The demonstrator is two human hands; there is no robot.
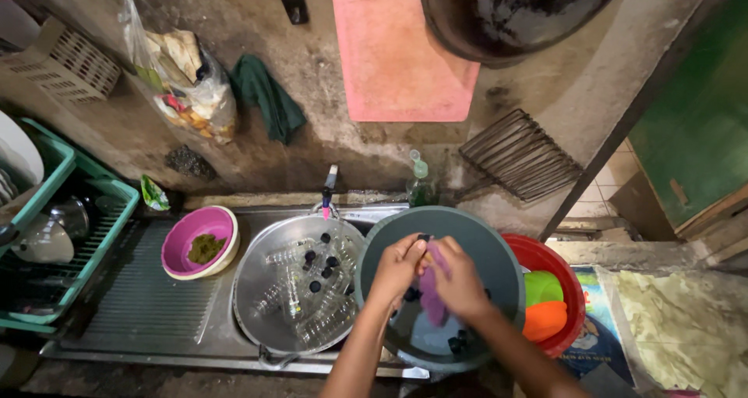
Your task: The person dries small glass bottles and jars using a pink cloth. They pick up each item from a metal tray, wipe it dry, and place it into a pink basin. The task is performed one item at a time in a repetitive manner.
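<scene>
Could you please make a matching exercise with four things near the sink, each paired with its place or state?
Things:
1. purple cloth
2. pink bowl
3. clear bottles
4. red basin

Places or states:
A. lying in the metal pan in the sink
B. held between both hands over the grey bucket
C. at the right, with green and orange plastic things inside
D. on the draining board, with green scraps inside

Pairs: 1-B, 2-D, 3-A, 4-C

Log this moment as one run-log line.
left hand: on purple cloth | right hand: on cloth | over grey basin | beside: metal bowl of bottles
</scene>
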